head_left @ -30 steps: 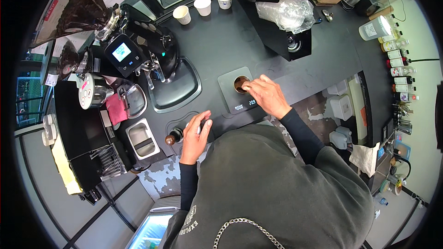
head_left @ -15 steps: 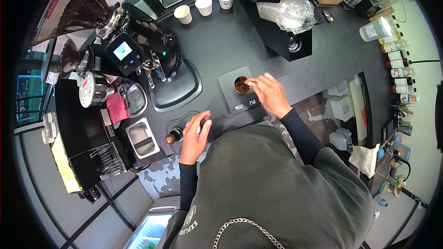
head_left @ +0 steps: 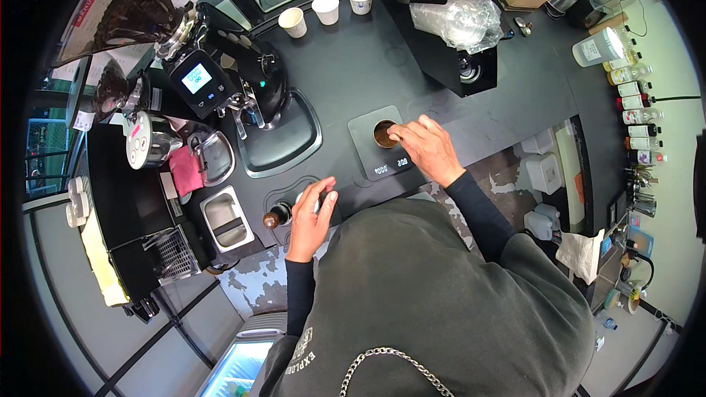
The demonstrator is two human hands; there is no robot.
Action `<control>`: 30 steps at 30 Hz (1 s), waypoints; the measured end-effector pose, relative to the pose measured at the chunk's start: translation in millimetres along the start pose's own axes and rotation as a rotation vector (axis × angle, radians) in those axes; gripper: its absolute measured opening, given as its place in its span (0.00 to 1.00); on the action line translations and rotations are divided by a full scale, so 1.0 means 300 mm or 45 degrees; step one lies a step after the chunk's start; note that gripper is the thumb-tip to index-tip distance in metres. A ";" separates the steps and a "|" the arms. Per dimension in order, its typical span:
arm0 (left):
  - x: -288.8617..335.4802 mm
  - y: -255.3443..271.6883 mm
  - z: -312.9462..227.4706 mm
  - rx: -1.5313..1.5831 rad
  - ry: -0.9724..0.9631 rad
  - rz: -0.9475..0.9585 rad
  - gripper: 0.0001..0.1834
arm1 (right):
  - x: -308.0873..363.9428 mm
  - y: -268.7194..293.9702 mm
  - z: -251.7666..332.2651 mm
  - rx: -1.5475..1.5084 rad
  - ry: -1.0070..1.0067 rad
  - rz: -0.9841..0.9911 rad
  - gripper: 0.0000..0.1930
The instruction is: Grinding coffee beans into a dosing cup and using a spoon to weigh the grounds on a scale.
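A flat dark scale (head_left: 360, 140) with a lit display lies on the counter. On it stands a small round cup (head_left: 375, 129) with dark brown coffee (head_left: 383, 134) inside, seen from above; I cannot tell whether it is grounds or liquid. My right hand (head_left: 426, 148) reaches in from the right, thumb and fingertips pinched together at the cup's right side. What the pinch holds, if anything, is hidden. My left hand (head_left: 312, 222) is by the counter's front edge, fingers extended and apart, beside a brown-and-black handled tool (head_left: 277, 215). A pale object behind those fingers is mostly covered.
A coffee grinder (head_left: 202, 88) with a bean hopper stands left, above a black tray (head_left: 283, 143). Nearer sits a steel bin (head_left: 227, 219). Paper cups (head_left: 325, 9) line the window. A black machine (head_left: 460, 73) with wrapped lids (head_left: 456, 22) is at the back right.
My right fingertips have shifted slightly left at the cup. The coffee surface looks darker and more even, and the scale's reading has changed. My left hand stays where it was.
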State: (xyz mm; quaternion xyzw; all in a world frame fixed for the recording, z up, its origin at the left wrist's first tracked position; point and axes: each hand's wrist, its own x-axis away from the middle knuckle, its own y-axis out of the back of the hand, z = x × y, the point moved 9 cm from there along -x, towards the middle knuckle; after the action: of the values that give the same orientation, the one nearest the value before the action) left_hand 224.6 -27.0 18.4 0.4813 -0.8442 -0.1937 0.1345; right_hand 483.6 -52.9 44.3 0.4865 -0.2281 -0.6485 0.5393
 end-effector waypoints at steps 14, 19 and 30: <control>0.009 0.002 -0.001 0.007 0.017 0.012 0.15 | 0.011 0.008 -0.032 -0.153 -0.170 -0.128 0.05; 0.011 0.009 -0.002 0.000 0.006 0.000 0.15 | 0.018 -0.009 -0.063 -0.273 -0.249 -0.190 0.04; 0.013 0.017 -0.006 0.033 0.013 -0.030 0.16 | 0.047 -0.027 -0.160 -0.480 -0.607 -0.242 0.06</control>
State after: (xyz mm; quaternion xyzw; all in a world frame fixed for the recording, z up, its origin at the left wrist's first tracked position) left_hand 219.4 -28.3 22.6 0.4939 -0.8402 -0.1819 0.1305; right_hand 522.6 -52.3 12.1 0.2313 -0.1772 -0.8226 0.4883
